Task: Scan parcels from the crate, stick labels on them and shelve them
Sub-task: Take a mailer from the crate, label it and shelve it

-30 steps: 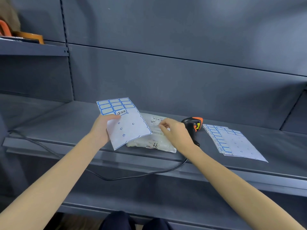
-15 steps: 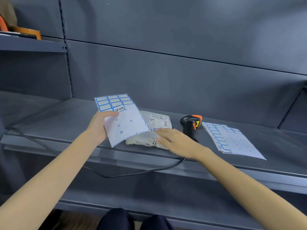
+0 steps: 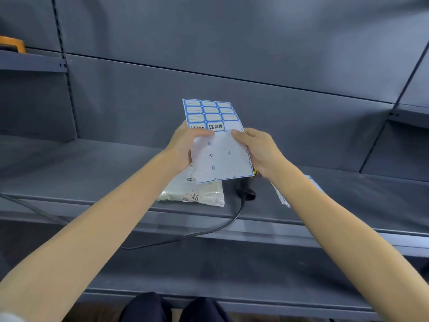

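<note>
A sheet of blue-bordered labels (image 3: 218,145) is held up over the shelf between both hands. My left hand (image 3: 183,145) grips its left edge, thumb on the front. My right hand (image 3: 257,147) holds the right edge, thumb tip on the sheet beside a written label. Below the sheet a white plastic-bagged parcel (image 3: 195,194) lies flat on the grey shelf (image 3: 92,173), with printed marks facing up. The black scanner (image 3: 246,191) stands right of the parcel, mostly hidden behind the sheet and my right wrist.
The scanner's black cable (image 3: 190,233) hangs over the shelf's front edge and runs left. More label sheets (image 3: 281,196) lie on the shelf right of the scanner, partly behind my right forearm. An orange object (image 3: 12,44) sits on an upper shelf, far left.
My right hand lifted off the parcel and took the right edge of the label sheet. The sheet has come to the middle of the view, over the parcel and scanner.
</note>
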Demonstrator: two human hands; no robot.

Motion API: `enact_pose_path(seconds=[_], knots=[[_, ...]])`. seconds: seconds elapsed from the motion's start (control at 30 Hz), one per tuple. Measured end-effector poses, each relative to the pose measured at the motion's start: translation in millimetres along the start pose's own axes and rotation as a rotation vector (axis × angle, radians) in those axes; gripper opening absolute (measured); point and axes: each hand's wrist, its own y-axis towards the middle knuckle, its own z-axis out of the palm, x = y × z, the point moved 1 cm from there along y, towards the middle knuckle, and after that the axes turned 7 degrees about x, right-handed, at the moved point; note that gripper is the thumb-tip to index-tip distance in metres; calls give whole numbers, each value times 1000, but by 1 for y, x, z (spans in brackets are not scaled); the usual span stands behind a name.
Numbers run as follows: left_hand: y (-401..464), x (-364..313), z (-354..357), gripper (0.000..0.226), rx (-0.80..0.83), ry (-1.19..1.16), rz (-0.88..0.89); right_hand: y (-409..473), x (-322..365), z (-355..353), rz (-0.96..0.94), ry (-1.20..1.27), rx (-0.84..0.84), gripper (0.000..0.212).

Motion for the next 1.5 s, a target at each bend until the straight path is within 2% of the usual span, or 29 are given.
enact_pose_path(seconds=[0.13,0.23,0.27,0.37,0.43,0.47,0.53,0.57,0.63,0.73,0.8,1.03,1.2,1.27,1.33,1.5], knots=[[16,11,0,48,-52,208,-94,-5,-6,-55,1,-96,-229,20],[21,29,-20,53,-286,420,-123,-8,-30,-119,58,-195,-432,11],[22,34,-27,55,-367,484,-140,-8,-43,-141,91,-244,-494,14],[20,45,-44,64,-522,679,-333,-15,-78,-187,238,-364,-602,26],[13,49,-53,73,-573,820,-498,-24,-94,-200,350,-450,-625,26],[13,51,-58,78,-578,843,-548,-24,-104,-207,393,-490,-639,33],[11,56,-67,78,-533,803,-593,-23,-121,-214,460,-565,-673,45],[11,58,-68,71,-518,775,-575,-23,-128,-216,484,-595,-681,46],[8,60,-68,56,-513,756,-541,-21,-142,-220,501,-682,-692,41],[6,63,-69,58,-570,709,-500,-24,-150,-217,532,-873,-671,18],[3,62,-67,62,-615,679,-477,-23,-152,-216,557,-969,-661,31],[-9,53,-70,69,-747,437,-432,-20,-146,-208,482,-1118,-631,32],[-7,35,-75,34,-730,322,-354,-9,-129,-186,323,-1172,-558,37],[-7,29,-71,33,-689,301,-327,-4,-121,-174,244,-1238,-498,39],[-8,21,-63,35,-714,230,-278,-1,-115,-164,191,-1316,-418,44],[-2,11,-24,23,-663,154,-210,-8,-105,-156,175,-1426,-310,54]])
